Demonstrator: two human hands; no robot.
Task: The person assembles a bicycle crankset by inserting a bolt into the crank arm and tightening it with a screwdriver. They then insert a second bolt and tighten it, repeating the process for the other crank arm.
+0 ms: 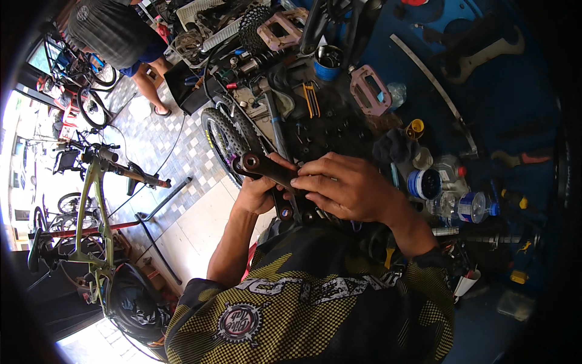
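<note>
A dark bicycle crank arm (pixel 270 170) lies slantwise between my two hands, its round holed end pointing to the left. My left hand (pixel 257 193) is closed around it from below, near that end. From the right, my right hand (pixel 347 189) grips the other end, fingers bent over its top; the part under them is hidden. Just below the hands, close to my shirt, another dark part with a round holed end (pixel 285 213) shows; I cannot tell whether it is joined to the crank arm. A hammer (pixel 276 121) lies on the bench beyond my hands.
Two pinkish pedals (pixel 371 91), yellow hex keys (pixel 311 100) and a blue cup (pixel 327 68) are on the cluttered bench. Bottles and jars (pixel 424 183) stand at right. A knobby tyre (pixel 225 136) is at left, a green bike frame (pixel 91 206) further left. Another person (pixel 115 33) stands beyond.
</note>
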